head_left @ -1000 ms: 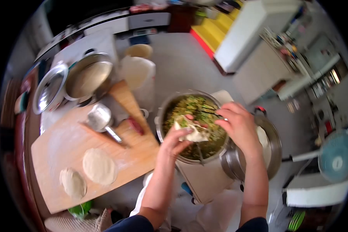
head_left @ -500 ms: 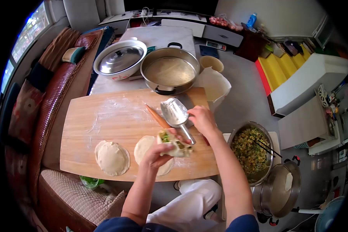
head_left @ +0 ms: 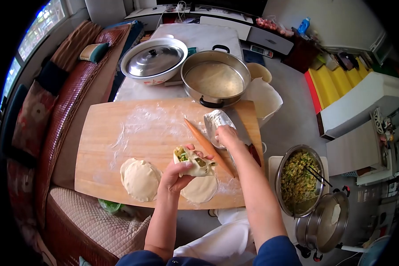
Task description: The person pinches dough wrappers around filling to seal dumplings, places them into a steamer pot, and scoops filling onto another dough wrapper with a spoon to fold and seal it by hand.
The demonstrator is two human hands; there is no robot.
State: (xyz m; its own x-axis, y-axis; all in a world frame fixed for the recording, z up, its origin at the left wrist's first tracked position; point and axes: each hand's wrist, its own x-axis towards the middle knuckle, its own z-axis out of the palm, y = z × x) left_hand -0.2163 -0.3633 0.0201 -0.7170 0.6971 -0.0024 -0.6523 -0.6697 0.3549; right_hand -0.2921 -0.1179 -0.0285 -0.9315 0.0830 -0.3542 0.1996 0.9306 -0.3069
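Note:
My left hand is closed around a partly folded dough wrapper, raised above the board. Green and yellow chopped filling shows through its open side. My right hand reaches into a metal scoop of white flour, its fingers drawn together. What they pinch, if anything, is hidden. Between the hands, a wooden rolling pin lies slanted on the board. Below my left hand rests a flat dough round. Farther left lies a thicker, pale round of dough.
The flour-dusted wooden board spans the front. Behind it stand a two-handled steel pot and a white basin with a metal lid. At right are a bowl of chopped filling with chopsticks and a steamer pan.
My right hand has moved from the scoop's right edge into its flour. My left hand still holds the filled wrapper. The whole view has shifted, so the surroundings appear farther right.

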